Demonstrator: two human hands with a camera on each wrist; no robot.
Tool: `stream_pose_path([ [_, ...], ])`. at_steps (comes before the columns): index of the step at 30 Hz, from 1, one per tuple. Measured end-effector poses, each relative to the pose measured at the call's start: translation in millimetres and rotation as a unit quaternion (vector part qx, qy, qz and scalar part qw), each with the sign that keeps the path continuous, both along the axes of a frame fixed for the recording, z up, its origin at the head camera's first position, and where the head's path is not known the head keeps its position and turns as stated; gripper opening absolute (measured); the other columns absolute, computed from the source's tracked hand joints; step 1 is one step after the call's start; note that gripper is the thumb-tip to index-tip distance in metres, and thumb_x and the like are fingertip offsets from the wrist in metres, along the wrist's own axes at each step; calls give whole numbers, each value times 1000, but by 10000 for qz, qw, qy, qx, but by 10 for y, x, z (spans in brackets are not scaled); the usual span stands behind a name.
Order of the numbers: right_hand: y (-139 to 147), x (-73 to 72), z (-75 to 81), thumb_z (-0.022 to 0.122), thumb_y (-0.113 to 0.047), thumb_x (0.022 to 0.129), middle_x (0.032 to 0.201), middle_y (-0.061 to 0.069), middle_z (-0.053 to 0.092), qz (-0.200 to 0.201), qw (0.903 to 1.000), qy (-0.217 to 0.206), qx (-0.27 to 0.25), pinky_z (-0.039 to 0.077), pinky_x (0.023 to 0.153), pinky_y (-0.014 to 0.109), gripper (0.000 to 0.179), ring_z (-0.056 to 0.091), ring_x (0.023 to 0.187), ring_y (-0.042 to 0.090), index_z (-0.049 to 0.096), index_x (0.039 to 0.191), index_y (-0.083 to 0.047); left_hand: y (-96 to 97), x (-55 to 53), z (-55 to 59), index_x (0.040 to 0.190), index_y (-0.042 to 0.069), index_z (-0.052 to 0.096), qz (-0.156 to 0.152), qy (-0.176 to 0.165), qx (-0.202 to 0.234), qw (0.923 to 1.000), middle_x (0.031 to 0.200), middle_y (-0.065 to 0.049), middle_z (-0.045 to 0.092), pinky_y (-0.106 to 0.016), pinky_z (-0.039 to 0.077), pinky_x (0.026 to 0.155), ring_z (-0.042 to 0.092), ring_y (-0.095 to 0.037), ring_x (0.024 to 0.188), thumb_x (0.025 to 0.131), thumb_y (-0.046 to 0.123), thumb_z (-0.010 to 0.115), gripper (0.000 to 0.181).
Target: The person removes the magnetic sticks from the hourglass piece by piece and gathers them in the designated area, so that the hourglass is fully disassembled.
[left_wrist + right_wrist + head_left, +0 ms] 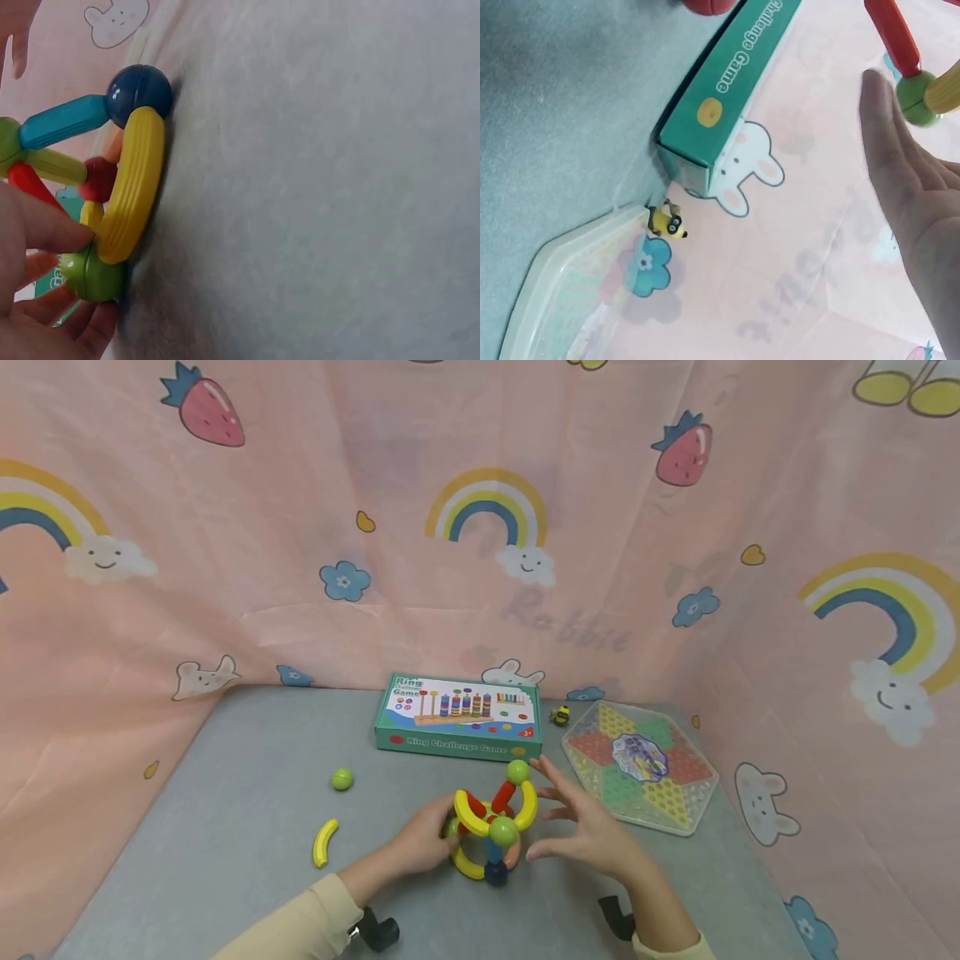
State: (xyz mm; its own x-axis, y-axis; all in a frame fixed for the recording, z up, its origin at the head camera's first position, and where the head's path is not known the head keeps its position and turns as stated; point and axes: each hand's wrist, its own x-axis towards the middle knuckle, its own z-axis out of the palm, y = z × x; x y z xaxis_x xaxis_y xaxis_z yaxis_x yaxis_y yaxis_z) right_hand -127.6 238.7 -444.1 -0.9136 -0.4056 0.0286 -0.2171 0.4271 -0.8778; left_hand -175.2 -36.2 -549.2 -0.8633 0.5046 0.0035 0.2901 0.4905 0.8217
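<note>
A ball-and-stick toy structure of yellow, red and blue rods joined by colored balls stands on the table. My left hand grips it from its left side. In the left wrist view, the thumb and fingers hold a green ball low on the structure, where a curved yellow rod runs to a dark blue ball. My right hand is spread along the other side, holding nothing. Its fingertips are close to the top green ball, which joins a red rod and a curved yellow rod.
A loose green ball and a curved yellow rod lie on the left. Behind the structure is a green Ring Challenge Game box. Beside that stand a small yellow-and-black figure and a hexagonal Chinese checkers board.
</note>
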Motion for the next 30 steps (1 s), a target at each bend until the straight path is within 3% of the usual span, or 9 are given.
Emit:
stream_pose_path([
  [6, -55, 0, -20, 89, -33, 75, 168, 4, 23, -202, 9996, -37, 203, 51, 102, 48, 117, 47, 140, 36, 13, 163, -23, -11, -73, -35, 130, 17, 61, 314, 378, 7, 9988, 122, -1, 64, -42, 52, 96, 59, -17, 108, 91, 4, 69, 42],
  [10, -118, -1, -29, 89, -37, 75, 168, 7, 21, -421, 9986, -84, 318, 53, 100, 47, 119, 46, 140, 38, 13, 163, -17, -22, -124, -85, 129, 20, 62, 299, 539, 109, 9980, 120, 3, 64, -38, 52, 93, 59, -14, 105, 91, 9, 71, 40],
  [13, -169, 7, -32, 89, -38, 75, 169, 9, 18, -626, 9976, -124, 283, 54, 99, 46, 120, 46, 140, 40, 11, 163, -15, -59, -160, -85, 132, 21, 61, 180, 511, 119, 9985, 123, 3, 63, -41, 52, 99, 59, -16, 111, 91, 13, 73, 44],
  [16, -220, 23, -46, 89, -36, 75, 169, 10, 15, -837, 9962, -191, 119, 54, 98, 46, 121, 46, 140, 42, 8, 163, -15, -120, -184, -2, 135, 17, 58, 260, 399, 303, 9984, 127, -1, 61, -42, 52, 100, 60, -18, 114, 92, 15, 72, 46],
  [19, -278, 42, -65, 90, -37, 73, 168, 11, 17, -1059, 9940, -286, 13, 54, 98, 47, 123, 48, 138, 42, 10, 163, -15, -179, -187, 180, 136, 10, 58, 665, -4, 914, 9936, 122, -8, 63, -37, 56, 93, 63, -19, 105, 96, 13, 66, 40],
  [22, -331, 59, -82, 92, -37, 71, 168, 12, 19, -1191, 9919, -426, -83, 53, 99, 48, 125, 49, 137, 42, 10, 163, -17, -218, -161, 416, 134, 4, 58, 914, -655, 1662, 9797, 111, -17, 66, -31, 58, 83, 67, -22, 92, 102, 13, 57, 33],
  [24, -360, 64, -98, 93, -36, 70, 167, 13, 21, -1257, 9907, -489, -193, 53, 99, 49, 126, 49, 136, 43, 10, 163, -18, -234, -133, 566, 135, 0, 55, 844, -1188, 1999, 9689, 107, -21, 67, -31, 59, 81, 68, -24, 88, 105, 19, 53, 35],
  [27, -400, 64, -122, 93, -33, 69, 166, 11, 24, -1330, 9892, -499, -356, 52, 99, 52, 127, 51, 134, 42, 9, 164, -22, -248, -88, 739, 139, -1, 49, 573, -1831, 2166, 9572, 108, -20, 68, -33, 59, 84, 70, -25, 90, 106, 30, 50, 45],
  [30, -438, 62, -145, 93, -35, 69, 164, 9, 30, -1490, 9874, -435, -305, 52, 98, 54, 125, 56, 129, 40, 11, 163, -24, -246, -48, 828, 142, 1, 46, 360, -2088, 2157, 9532, 113, -16, 69, -35, 59, 87, 71, -26, 94, 104, 35, 54, 51],
])
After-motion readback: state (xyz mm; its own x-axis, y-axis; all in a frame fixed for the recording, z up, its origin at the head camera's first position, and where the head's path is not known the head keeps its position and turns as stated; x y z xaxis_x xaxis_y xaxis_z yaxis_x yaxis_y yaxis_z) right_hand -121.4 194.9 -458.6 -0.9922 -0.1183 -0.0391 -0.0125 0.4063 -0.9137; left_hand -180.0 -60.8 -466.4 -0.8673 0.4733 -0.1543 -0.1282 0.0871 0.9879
